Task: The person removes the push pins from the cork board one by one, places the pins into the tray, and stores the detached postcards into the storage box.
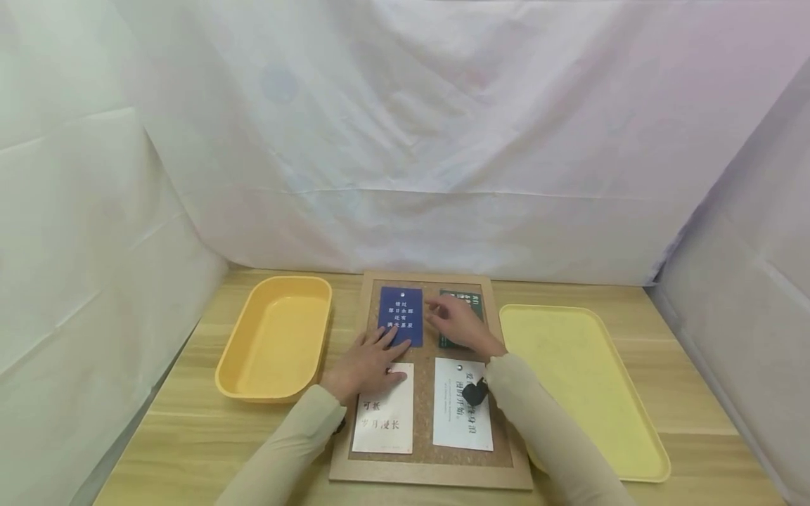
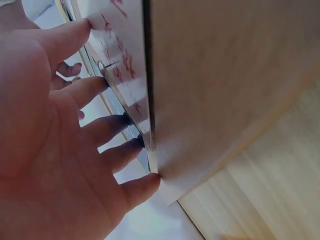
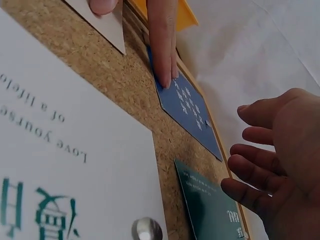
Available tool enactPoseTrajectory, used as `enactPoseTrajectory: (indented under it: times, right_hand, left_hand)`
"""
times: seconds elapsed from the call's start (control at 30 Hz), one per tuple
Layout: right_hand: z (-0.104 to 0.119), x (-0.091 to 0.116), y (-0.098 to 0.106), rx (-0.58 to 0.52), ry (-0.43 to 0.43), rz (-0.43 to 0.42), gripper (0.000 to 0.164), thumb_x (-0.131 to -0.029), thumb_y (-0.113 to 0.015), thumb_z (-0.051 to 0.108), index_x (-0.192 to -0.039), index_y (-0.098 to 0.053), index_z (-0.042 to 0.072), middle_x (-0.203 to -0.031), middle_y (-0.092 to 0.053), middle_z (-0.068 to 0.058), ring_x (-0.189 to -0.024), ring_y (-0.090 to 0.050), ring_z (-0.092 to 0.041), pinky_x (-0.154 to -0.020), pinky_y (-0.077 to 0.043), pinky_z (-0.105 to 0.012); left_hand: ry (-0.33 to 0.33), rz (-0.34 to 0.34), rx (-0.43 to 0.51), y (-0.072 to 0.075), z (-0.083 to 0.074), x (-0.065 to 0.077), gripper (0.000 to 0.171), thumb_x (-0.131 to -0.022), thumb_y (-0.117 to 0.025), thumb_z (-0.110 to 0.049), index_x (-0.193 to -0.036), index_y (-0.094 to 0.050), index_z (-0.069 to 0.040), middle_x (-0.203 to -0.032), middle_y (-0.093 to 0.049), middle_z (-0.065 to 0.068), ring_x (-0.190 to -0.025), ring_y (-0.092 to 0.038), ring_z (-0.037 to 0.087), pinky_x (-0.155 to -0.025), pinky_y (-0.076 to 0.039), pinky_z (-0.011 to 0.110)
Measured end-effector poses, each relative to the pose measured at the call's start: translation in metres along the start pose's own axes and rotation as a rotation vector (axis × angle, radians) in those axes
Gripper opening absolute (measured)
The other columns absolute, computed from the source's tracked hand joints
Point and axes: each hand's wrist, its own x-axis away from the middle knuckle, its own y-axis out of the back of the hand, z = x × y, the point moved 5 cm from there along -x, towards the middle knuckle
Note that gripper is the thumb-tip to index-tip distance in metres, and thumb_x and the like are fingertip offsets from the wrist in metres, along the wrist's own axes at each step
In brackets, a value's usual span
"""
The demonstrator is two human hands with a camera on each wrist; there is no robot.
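Note:
A framed cork board (image 1: pixel 430 474) bears a blue card (image 1: pixel 400 309), a green card (image 1: pixel 476 303) and two white cards. My left hand (image 1: pixel 370 365) lies with spread fingers, its fingertips on the lower part of the blue card and its thumb over the top of the left white card (image 1: pixel 382 429). Above the green card my right hand (image 1: pixel 458 322) hovers, its fingers loosely bent around nothing, raised off the board in the right wrist view. A silver pushpin (image 3: pixel 147 230) is in the right white card (image 3: pixel 75 135). Another pushpin (image 1: pixel 402 295) sits at the blue card's top.
To the left of the board stands a deep orange-yellow tray (image 1: pixel 305 282). A flat pale yellow tray (image 1: pixel 585 365) lies on the right, partly under my right sleeve. The wooden table (image 1: pixel 690 393) ends at white cloth (image 1: pixel 443 232) hung behind and at both sides.

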Motion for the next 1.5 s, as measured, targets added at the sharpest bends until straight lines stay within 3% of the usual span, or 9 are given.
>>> enactPoseTrajectory:
  times: [0.37, 0.93, 1.27, 1.5]
  right_hand:
    - [0.000, -0.014, -0.006, -0.056, -0.108, 0.015, 0.037, -0.091, -0.060, 0.028, -0.124, -0.059, 0.011, -0.113, -0.065, -0.001, -0.098, -0.060, -0.017, -0.082, -0.052, -0.037]
    - [0.000, -0.037, -0.021, -0.152, -0.215, 0.030, 0.035, -0.091, -0.060, 0.023, -0.125, -0.060, 0.014, -0.104, -0.065, -0.001, -0.095, -0.060, -0.017, -0.081, -0.052, -0.036]
    - [-0.003, -0.040, -0.030, -0.181, -0.269, 0.020, 0.033, -0.091, -0.060, 0.022, -0.122, -0.061, 0.014, -0.100, -0.064, -0.002, -0.089, -0.060, -0.017, -0.076, -0.053, -0.036]
    - [-0.002, -0.041, -0.033, -0.199, -0.259, -0.008, 0.030, -0.091, -0.061, 0.020, -0.120, -0.063, 0.014, -0.096, -0.065, -0.002, -0.079, -0.058, -0.016, -0.065, -0.049, -0.030]
  left_hand:
    - [0.005, 0.021, -0.006, -0.002, -0.005, -0.001, 0.063, -0.093, -0.041, -0.056, -0.147, -0.029, -0.027, -0.155, -0.018, 0.008, -0.142, -0.015, 0.033, -0.114, -0.013, 0.053]
    - [0.019, 0.033, 0.019, 0.003, -0.012, 0.004, 0.063, -0.092, -0.044, -0.055, -0.146, -0.031, -0.027, -0.154, -0.020, 0.008, -0.142, -0.017, 0.033, -0.113, -0.015, 0.053]
    - [0.026, 0.056, 0.032, -0.001, -0.017, 0.008, 0.063, -0.092, -0.043, -0.056, -0.147, -0.028, -0.029, -0.155, -0.017, 0.007, -0.143, -0.013, 0.031, -0.114, -0.013, 0.053]
    - [0.023, 0.053, 0.028, 0.001, -0.018, 0.010, 0.063, -0.093, -0.044, -0.054, -0.147, -0.029, -0.027, -0.155, -0.017, 0.008, -0.142, -0.013, 0.032, -0.114, -0.013, 0.053]
